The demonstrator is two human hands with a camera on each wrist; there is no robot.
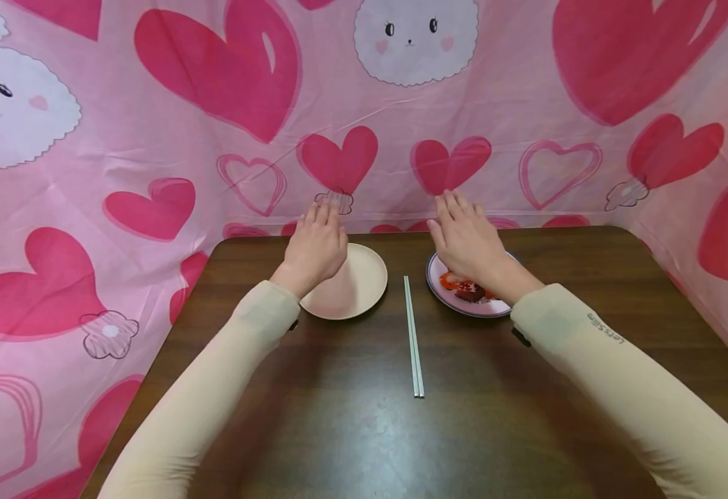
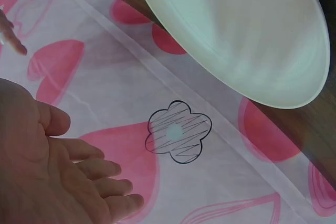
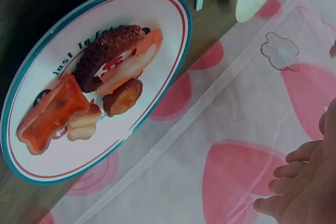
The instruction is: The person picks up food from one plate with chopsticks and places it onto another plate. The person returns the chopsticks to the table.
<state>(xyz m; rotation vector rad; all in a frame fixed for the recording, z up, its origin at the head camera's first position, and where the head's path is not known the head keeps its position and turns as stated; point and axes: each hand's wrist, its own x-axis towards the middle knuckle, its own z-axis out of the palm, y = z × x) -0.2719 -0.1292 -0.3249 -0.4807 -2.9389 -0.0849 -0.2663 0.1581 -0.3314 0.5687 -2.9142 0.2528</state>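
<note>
My left hand (image 1: pixel 315 248) hovers with extended fingers over the left part of a plain cream plate (image 1: pixel 364 285) in the head view. Its palm and slightly bent fingers appear in the left wrist view, holding nothing. Above a white, blue-rimmed plate (image 3: pixel 152 95) my right hand (image 1: pixel 471 242) is stretched out too, fingers extended and nothing in them. That plate bears several food-like pieces, among them a dark red bumpy one (image 3: pixel 107 51), an orange-red one (image 3: pixel 60 111) and a small brown one (image 3: pixel 123 97). Between the plates lies a pair of pale green chopsticks (image 1: pixel 412 339), side by side.
Everything stands on a dark brown wooden table (image 1: pixel 351 430). A pink cloth (image 1: pixel 395 111) with hearts and white faces hangs behind the table's far edge and along both sides. The plates sit near that far edge.
</note>
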